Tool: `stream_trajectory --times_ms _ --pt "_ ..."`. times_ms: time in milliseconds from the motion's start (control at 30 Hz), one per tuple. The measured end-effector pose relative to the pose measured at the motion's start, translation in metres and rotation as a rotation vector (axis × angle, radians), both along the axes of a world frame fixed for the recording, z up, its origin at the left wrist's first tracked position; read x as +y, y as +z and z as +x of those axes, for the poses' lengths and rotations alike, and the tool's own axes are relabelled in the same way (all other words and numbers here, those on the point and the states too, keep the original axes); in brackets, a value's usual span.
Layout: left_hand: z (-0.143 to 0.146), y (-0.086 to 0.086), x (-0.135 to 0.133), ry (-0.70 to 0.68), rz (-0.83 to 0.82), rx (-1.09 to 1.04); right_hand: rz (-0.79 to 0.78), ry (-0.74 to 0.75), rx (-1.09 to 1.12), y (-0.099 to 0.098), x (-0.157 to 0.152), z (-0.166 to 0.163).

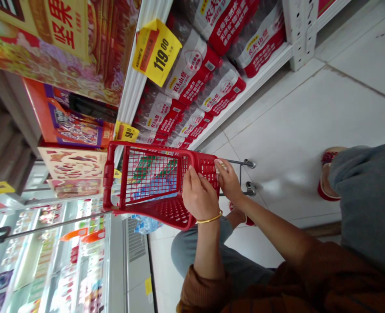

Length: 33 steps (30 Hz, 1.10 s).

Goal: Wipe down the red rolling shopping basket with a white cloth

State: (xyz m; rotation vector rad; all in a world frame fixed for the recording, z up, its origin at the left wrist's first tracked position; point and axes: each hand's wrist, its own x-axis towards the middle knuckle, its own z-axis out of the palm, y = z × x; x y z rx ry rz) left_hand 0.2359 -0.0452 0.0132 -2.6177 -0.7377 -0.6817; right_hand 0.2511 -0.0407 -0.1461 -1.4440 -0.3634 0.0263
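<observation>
The view is turned on its side, with the floor to the right. A red plastic shopping basket (153,182) on small wheels (250,164) stands tipped in front of the shelves. My left hand (199,196), with a gold bangle on its wrist, is wrapped round the basket's rim. My right hand (227,179) grips the basket's end next to the wheels, fingertips curled over the edge. Green and blue packets (153,174) show through the mesh. The basket's long metal pull handle (48,226) runs off to the left.
Shrink-wrapped packs of bottled water (195,74) fill the bottom shelf. Yellow price tags (156,52) hang on the shelf edge, with gift boxes (75,126) above. A glass-fronted chiller (65,261) stands at lower left. My grey trouser legs and a shoe (326,178) rest on the pale tiled floor (309,117).
</observation>
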Motion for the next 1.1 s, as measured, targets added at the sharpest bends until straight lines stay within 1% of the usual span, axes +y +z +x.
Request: stream_trajectory --times_ms 100,200,267,333,433,500,667,800,967,1100 --pt "0.015 0.000 0.000 0.069 -0.050 0.043 -0.015 0.013 0.063 0.000 -0.003 0.008" --pt "0.023 -0.007 0.003 0.115 -0.104 0.125 0.022 0.023 0.094 0.016 -0.004 0.025" --pt "0.025 -0.013 0.005 0.162 -0.099 0.128 0.095 0.049 0.043 0.032 -0.004 0.037" --pt "0.025 -0.018 0.006 0.203 -0.071 0.096 0.181 0.124 -0.059 0.049 -0.003 0.048" --pt "0.025 -0.021 0.007 0.209 -0.039 0.061 0.249 0.211 -0.188 0.063 -0.001 0.056" --pt "0.025 -0.022 0.006 0.202 -0.023 0.053 0.235 0.222 -0.215 0.064 -0.001 0.055" --pt "0.024 -0.026 0.005 0.177 0.021 0.020 0.122 0.175 -0.217 0.055 0.000 0.047" --pt "0.023 -0.029 0.003 0.163 0.008 -0.005 0.031 0.156 -0.195 0.051 -0.002 0.042" --pt "0.020 -0.030 -0.003 0.153 -0.017 -0.026 -0.012 0.115 -0.170 0.045 -0.006 0.035" --pt "0.019 -0.030 -0.009 0.167 -0.040 -0.012 -0.080 0.067 -0.196 0.038 -0.009 0.031"
